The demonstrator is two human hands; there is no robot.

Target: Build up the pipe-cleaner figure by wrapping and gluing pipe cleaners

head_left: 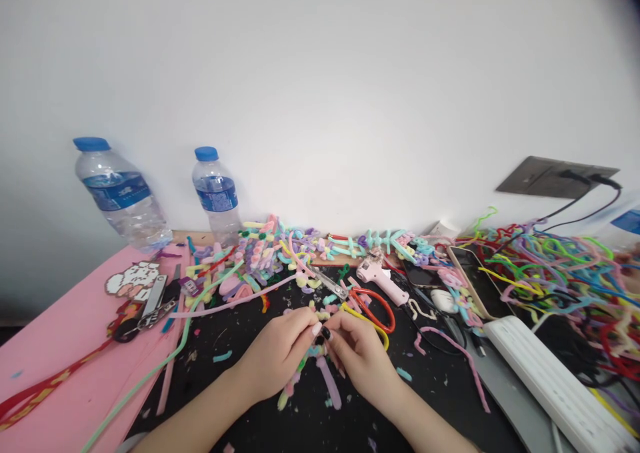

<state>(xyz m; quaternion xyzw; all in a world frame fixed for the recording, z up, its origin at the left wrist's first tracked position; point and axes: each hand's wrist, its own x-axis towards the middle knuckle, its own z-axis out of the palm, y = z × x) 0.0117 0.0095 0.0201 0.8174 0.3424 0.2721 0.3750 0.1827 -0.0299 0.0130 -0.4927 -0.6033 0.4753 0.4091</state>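
My left hand (280, 349) and my right hand (357, 349) meet over the black work surface (200, 386), thumbs and fingertips pinched together. Between and below them hangs a fuzzy pipe-cleaner piece (329, 381) in purple, green, pink and yellow, partly hidden by the fingers. Both hands are closed on it. Just beyond my right hand lie scissors with red and yellow handles (387, 309). A pink glue gun (383, 281) rests behind them.
Colourful pipe cleaners (565, 266) heap at the right, beside a white power strip (555, 379) and a phone (480, 279). Two water bottles (216, 196) stand by the wall. Keys (155, 303) lie on a pink board (95, 366) at left. Finished pieces line the back.
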